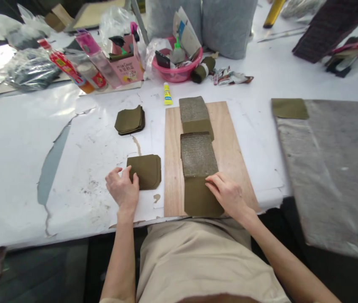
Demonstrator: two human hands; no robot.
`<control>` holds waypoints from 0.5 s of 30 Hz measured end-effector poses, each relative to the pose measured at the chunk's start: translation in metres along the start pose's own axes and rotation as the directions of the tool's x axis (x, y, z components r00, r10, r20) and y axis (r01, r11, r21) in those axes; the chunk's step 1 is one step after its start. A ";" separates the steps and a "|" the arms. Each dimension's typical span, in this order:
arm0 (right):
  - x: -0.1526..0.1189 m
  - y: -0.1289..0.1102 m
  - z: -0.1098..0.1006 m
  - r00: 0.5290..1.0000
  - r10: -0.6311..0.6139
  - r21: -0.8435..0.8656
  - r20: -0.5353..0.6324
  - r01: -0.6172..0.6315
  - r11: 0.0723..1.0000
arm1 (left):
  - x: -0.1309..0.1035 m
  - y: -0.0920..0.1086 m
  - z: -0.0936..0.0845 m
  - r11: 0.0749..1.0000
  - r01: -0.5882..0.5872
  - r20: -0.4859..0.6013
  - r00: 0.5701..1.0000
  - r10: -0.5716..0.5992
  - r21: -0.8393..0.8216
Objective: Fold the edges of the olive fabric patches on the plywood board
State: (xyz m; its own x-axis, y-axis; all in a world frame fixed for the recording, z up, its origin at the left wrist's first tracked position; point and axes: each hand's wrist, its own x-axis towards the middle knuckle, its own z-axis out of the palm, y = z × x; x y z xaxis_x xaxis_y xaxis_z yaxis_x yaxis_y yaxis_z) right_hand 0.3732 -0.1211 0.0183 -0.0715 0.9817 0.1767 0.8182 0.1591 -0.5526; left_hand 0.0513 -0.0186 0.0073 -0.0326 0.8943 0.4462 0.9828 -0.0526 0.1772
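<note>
My left hand is at the left edge of a stack of olive fabric pieces, its fingers curved and apart, thumb and fingertips touching the top piece. My right hand has its thumb and fingers pinched at the right edge of an olive fabric piece on the wooden board. Above that piece, a greyish, rough-textured panel adjoins it. A similar textured panel with an olive strip lies further up the board. Another olive stack sits further back on the left.
A yellow glue tube lies behind the board. Farther back stand a pink basket, a pink box and bottles. Grey material with an olive piece on its corner overhangs the table at right. The white table covering is torn.
</note>
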 end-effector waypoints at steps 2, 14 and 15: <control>0.007 -0.003 0.002 1.000 -0.006 -0.050 0.006 0.006 0.999 | 0.001 0.009 -0.007 0.998 -0.040 -0.033 0.999 0.039 -0.038; 0.021 -0.002 0.005 0.996 -0.065 -0.166 0.065 0.075 0.983 | -0.028 0.120 -0.003 0.725 -0.439 0.236 0.745 0.624 -0.531; 0.021 -0.001 0.005 0.994 -0.086 -0.165 0.063 0.095 0.982 | -0.029 0.123 -0.002 0.732 -0.438 0.250 0.742 0.622 -0.523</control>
State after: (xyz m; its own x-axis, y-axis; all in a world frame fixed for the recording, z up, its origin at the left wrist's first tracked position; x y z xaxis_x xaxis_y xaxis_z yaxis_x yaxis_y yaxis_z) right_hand 0.3674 -0.0999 0.0184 -0.1774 0.9690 0.1718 0.8904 0.2324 -0.3915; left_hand 0.1727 -0.0515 0.0178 0.6328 0.7417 0.2222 0.6380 -0.6621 0.3931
